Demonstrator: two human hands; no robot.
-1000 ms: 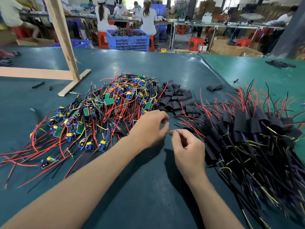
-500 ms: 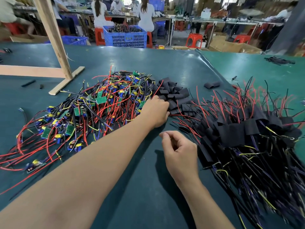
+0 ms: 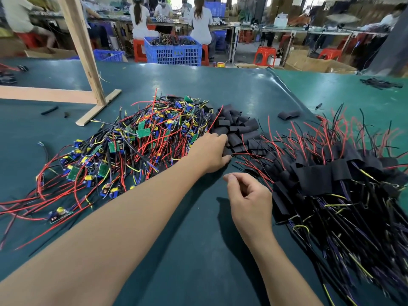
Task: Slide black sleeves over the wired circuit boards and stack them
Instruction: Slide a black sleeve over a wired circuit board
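A heap of bare circuit boards [image 3: 141,138] with red, black and yellow wires lies left of centre on the green table. Behind it to the right is a small pile of flat black sleeves [image 3: 239,129]. My left hand [image 3: 209,153] reaches to the near edge of that pile, and its fingers and thumb close on a black sleeve [image 3: 227,151]. My right hand [image 3: 249,197] hovers just in front, fingers loosely curled, holding nothing. Sleeved boards [image 3: 326,180] with trailing wires are stacked in a big pile on the right.
A wooden post with a foot [image 3: 88,69] stands on the table at back left. One loose sleeve [image 3: 288,115] lies behind the stack. Blue crates [image 3: 174,51], red stools and seated people are beyond the table's far edge.
My left hand has moved forward from beside the right hand to the sleeve pile and closed on a sleeve. The right hand has stayed nearly in place.
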